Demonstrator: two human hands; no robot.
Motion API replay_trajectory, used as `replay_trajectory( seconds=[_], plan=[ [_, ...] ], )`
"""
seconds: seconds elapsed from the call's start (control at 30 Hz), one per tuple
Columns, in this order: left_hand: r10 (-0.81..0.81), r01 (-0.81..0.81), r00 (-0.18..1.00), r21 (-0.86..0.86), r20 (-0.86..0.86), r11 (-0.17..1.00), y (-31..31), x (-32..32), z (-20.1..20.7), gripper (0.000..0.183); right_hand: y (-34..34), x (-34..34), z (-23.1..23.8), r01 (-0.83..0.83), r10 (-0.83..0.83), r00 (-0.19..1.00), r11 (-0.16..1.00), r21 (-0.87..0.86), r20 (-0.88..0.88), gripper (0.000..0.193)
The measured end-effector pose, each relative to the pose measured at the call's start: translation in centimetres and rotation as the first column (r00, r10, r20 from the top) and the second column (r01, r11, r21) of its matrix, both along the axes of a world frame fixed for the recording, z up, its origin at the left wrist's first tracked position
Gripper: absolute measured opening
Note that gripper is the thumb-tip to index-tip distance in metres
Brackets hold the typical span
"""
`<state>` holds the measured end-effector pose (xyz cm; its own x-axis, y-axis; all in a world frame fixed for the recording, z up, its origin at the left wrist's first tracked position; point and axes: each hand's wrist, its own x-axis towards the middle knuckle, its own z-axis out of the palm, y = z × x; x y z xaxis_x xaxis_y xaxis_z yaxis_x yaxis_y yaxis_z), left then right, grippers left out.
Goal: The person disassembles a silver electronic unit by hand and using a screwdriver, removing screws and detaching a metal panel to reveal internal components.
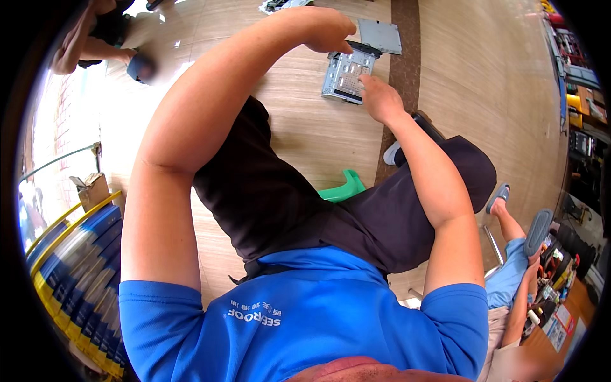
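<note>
On the floor ahead of me lies a car stereo unit (344, 76), a silvery metal box with a perforated top and a black front panel along its far end. My left hand (330, 30) reaches over from the left, its fingers bent at the left end of that black panel. From the right, my right hand (382, 100) closes at the box's right edge, one fingertip resting on the metal top and the other fingers partly hidden. A flat grey metal plate (380, 36) lies just beyond the unit, apart from both hands.
Between my knees shows a green plastic stool (344, 188). A yellow rack (76, 216) with blue packages stands at the left. Another person (509, 270) sits at the lower right beside cluttered shelves; someone else's hand (127, 56) is at the upper left.
</note>
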<state>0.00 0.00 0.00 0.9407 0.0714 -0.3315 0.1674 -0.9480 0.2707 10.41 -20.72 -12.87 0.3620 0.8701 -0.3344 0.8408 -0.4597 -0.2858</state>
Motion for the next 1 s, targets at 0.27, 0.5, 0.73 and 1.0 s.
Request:
replay_trajectory(
  seconds=[0.27, 0.5, 0.73, 1.0],
  plan=[
    [-0.028, 0.028, 0.999, -0.023, -0.038, 0.999, 0.5, -0.1, 0.2, 0.041, 0.1, -0.9, 0.2, 0.022, -0.023, 1.000, 0.994, 0.104, 0.002, 0.025],
    [0.009, -0.008, 0.999, -0.019, 0.035, 1.000, -0.1, -0.3, 0.1, 0.041, -0.1, -0.2, -0.2, -0.015, 0.013, 0.998, 1.000, 0.021, 0.058, 0.029],
    [-0.045, 0.045, 0.999, -0.039, 0.015, 0.998, 0.9, 0.0, -0.8, 0.037, -0.3, -0.6, -0.2, -0.009, 0.007, 1.000, 0.986, 0.167, 0.012, 0.024],
    [0.013, -0.016, 0.999, -0.062, -0.044, 0.998, 0.3, 0.3, 0.8, 0.054, 0.0, 0.2, 0.0, -0.035, 0.027, 0.998, 0.992, 0.124, 0.063, 0.020]
  ],
)
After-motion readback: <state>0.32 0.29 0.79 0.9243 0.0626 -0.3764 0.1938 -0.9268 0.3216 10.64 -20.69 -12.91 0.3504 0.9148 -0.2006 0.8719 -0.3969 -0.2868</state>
